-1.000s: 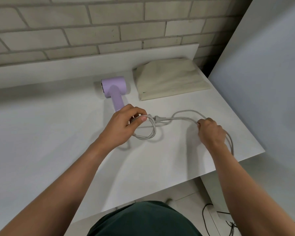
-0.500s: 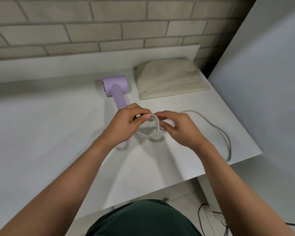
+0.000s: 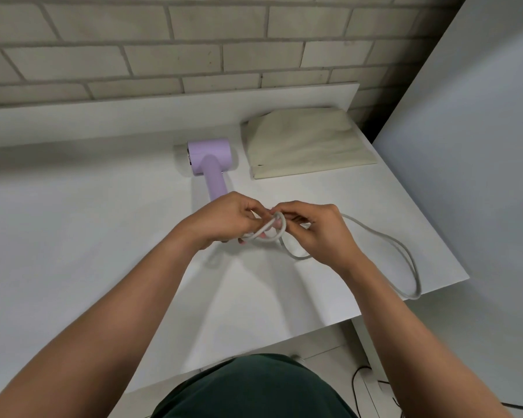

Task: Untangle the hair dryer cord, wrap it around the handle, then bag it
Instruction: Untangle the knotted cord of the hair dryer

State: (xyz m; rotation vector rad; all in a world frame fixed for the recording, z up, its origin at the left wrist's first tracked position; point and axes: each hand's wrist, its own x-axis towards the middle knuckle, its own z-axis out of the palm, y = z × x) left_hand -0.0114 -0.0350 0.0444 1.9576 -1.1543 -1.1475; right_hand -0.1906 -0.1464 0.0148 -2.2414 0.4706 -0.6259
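Both hands over the middle of the white counter (image 3: 73,236), left hand (image 3: 224,218) and right hand (image 3: 317,230), each grip narrow, pinching the small knotted loop of the grey cord (image 3: 277,229). Lilac hair dryer (image 3: 209,159) flat at 12 o'clock from the hands, beige bag (image 3: 308,146) at 1 o'clock. Cord probably light, bendy, a little springy: better to pinch close beside the crossing. Slack trailing to 4 o'clock, over the counter edge
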